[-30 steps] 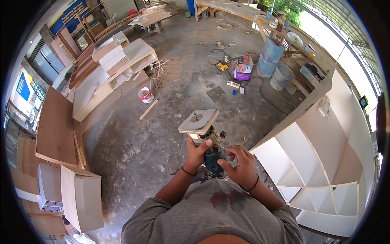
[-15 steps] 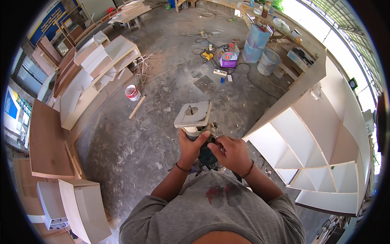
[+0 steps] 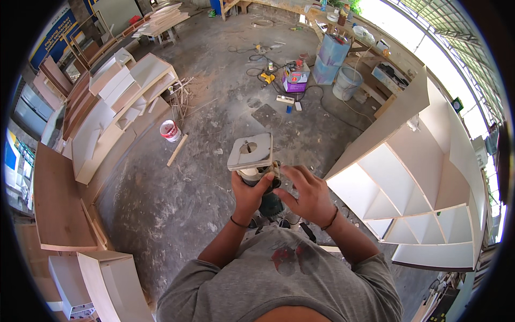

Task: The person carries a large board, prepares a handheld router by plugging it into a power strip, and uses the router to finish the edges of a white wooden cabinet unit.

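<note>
one router (image 3: 252, 161), two hands (image 3: 306, 196), perhaps three buckets (image 3: 348, 81)

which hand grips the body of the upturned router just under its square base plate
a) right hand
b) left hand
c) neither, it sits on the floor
b) the left hand wraps the router body just below its square base plate, while the right hand has its fingers at the side by the collar.
</note>
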{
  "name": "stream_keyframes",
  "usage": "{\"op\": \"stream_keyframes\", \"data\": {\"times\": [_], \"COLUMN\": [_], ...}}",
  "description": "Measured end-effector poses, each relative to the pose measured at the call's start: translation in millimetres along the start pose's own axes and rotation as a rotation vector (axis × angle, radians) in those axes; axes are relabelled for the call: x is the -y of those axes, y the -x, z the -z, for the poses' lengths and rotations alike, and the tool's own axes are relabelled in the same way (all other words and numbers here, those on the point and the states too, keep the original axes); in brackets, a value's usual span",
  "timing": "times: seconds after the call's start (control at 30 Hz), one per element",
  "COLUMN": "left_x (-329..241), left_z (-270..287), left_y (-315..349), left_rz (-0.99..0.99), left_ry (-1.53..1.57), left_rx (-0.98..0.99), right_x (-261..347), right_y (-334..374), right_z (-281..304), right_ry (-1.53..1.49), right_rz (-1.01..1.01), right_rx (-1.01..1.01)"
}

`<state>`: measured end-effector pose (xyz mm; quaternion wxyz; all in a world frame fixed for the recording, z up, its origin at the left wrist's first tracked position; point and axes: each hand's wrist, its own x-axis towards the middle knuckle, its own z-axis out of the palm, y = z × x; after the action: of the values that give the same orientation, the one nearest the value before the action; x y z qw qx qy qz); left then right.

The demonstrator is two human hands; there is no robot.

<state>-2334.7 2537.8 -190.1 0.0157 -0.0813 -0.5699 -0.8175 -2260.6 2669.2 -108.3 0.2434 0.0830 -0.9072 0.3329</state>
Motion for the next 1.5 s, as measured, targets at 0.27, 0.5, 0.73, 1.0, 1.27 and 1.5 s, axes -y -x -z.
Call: {"op": "stream_keyframes", "data": {"times": [0.27, 0.5, 0.73, 1.0, 1.27, 1.5], "left_x": [-2.6, -4.5, -11.7, 2.7, 0.2, -16.1], "left_z": [18.1, 30.9, 58.2, 73.2, 75.6, 62.2], "left_y": [-18.4, -32.3, -56.9, -69.1, -69.6, -63.7], "left_rz": [-0.005, 0.039, 0.336, 0.466, 0.456, 0.345], "left_ry": [0.011, 0.098, 0.209, 0.336, 0.47, 0.4], "left_rx": [0.078, 0.065, 0.346, 0.45, 0.427, 0.285], "right_x": [-13.2, 5.6, 9.5, 26.8, 29.3, 11.9], "right_y": [-20.8, -16.6, -55.4, -67.9, -65.2, -59.7], "right_z": [-16.4, -59.9, -31.4, -47.2, -73.2, -74.5], "right_ry": [0.291, 0.292, 0.049, 0.1, 0.165, 0.376], "right_rz": [0.439, -0.028, 0.32, 0.243, 0.304, 0.506], "right_rx": [0.064, 0.084, 0.347, 0.391, 0.181, 0.068]}}
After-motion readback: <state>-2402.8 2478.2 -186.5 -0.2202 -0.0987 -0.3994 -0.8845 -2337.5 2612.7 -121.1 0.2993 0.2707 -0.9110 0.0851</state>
